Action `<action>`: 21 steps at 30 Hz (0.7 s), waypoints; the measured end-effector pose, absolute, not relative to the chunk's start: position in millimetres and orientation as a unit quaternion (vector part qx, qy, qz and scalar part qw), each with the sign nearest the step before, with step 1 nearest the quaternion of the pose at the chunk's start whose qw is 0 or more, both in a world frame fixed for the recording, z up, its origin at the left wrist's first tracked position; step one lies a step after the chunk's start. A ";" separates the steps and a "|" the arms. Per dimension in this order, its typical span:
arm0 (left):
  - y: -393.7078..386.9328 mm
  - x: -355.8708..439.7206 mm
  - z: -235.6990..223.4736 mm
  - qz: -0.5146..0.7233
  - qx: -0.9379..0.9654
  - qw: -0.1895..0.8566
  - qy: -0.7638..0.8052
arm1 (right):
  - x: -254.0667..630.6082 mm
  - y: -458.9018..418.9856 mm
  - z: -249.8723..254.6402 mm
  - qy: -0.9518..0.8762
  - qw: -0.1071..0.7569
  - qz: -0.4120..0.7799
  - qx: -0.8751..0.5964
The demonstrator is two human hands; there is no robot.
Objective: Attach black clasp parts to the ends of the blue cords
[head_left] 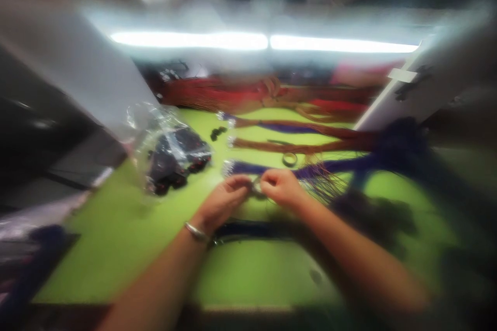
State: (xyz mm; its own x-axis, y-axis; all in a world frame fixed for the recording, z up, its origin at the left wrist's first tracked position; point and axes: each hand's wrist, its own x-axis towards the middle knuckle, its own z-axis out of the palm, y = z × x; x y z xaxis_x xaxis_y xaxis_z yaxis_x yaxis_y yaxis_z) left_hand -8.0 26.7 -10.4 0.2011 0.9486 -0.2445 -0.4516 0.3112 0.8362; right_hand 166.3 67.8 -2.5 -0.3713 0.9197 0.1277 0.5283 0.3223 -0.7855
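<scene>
My left hand (225, 199), with a silver bangle at the wrist, is closed in a pinch over the middle of the green work surface. Close to it, my right hand (285, 189) is closed too, thumb against fingers. Between the fingertips shows a small greyish, ring-like piece (258, 186), too blurred to name. Just beyond the hands lies a bundle of blue-purple wires (250, 167) with clear-white connectors (228, 167) at its left end. A small tape roll (289, 159) rests behind my right hand. Dark blue wires (248, 229) lie nearer me, below the hands.
A clear plastic bag (174, 150) of black parts lies at left, with a few loose black pieces (218, 133) nearby. Brown wire bundles (295, 145) stretch rightward; red-brown bundles (217, 93) lie at the back. Another person's hand (272, 88) is there. White panels flank both sides under lamps.
</scene>
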 end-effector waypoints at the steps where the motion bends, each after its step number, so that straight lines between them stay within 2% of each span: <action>1: 26.4 -7.9 -10.6 0.494 0.323 0.704 0.395 | 165.7 66.7 -1.7 -0.761 0.288 0.323 -0.484; 6: 25.5 -7.1 -15.6 0.498 0.396 0.650 0.415 | 163.4 63.0 1.5 -0.771 0.264 0.301 -0.495; 10: 24.9 -3.8 -17.9 0.501 0.449 0.607 0.423 | 165.8 69.8 -0.9 -0.744 0.254 0.421 -0.452; 13: 24.3 -0.6 -14.9 0.491 0.423 0.648 0.400 | 167.9 75.1 -1.6 -0.716 0.248 0.494 -0.425; 21: 25.6 -4.3 -11.1 0.498 0.312 0.711 0.386 | 165.1 73.4 3.5 -0.653 0.265 0.528 -0.475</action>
